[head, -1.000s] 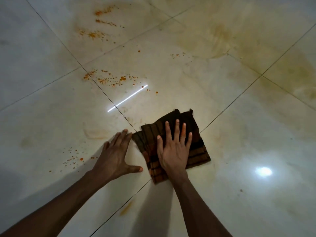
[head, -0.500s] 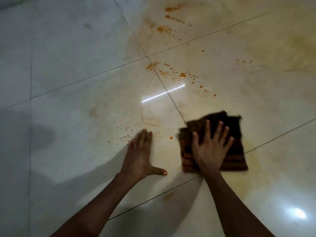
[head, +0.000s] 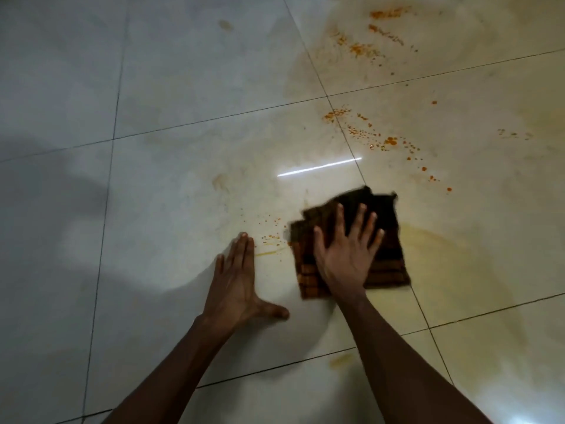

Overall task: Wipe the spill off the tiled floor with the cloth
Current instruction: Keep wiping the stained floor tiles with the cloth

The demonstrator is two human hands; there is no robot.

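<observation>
A folded dark brown cloth (head: 385, 214) with orange stripes lies flat on the glossy tiled floor (head: 189, 87). My right hand (head: 345, 258) presses down on it, palm flat and fingers spread. My left hand (head: 235, 280) rests flat on the tile just left of the cloth, holding nothing. Small orange specks (head: 270, 231) sit between my left fingertips and the cloth's left edge. A larger band of orange spill (head: 371, 134) lies beyond the cloth, and more orange spill (head: 363, 48) at the top right. A yellowish wet smear (head: 434, 240) trails to the cloth's right.
Dark grout lines (head: 214, 117) cross the floor. A small yellow stain (head: 339, 359) sits by the grout line between my forearms. My shadow darkens the tiles on the left (head: 46, 224). A bright light streak (head: 318, 167) reflects just beyond the cloth.
My right hand has slid the cloth left, towards the specks by my left hand, leaving a yellowish smear on its right. The view has swung left; my left hand stays planted.
</observation>
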